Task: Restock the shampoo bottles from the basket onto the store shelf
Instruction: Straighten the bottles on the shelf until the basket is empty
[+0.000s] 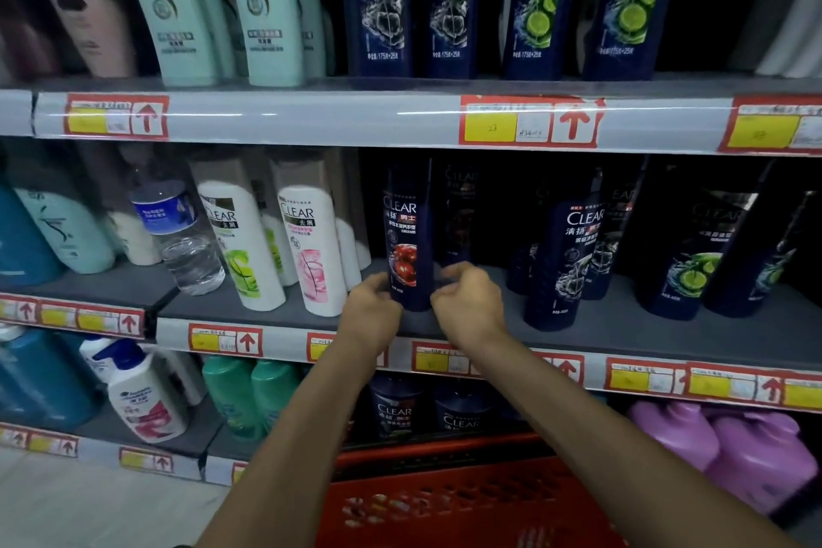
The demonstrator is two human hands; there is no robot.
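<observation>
Navy in both hands: grips the Clear shampoo bottle [407,236] low at frame centre, left hand [371,307] and right hand [467,298] curled round its flanks, likely squaring it upright on the middle shelf [622,325] above the red basket [445,503] at the bottom edge.

Grey shelving [622,338] fills the view in three tiers, its boards dark grey and its back lost in shadow. A pale front rail [311,116] edges each tier under a clear strip that catches a thin streak of glare. Red-and-yellow price labels [529,122] with red up-arrows sit along the rails. Pale floor [66,503] shows at the lower left. The light is dim.
</observation>
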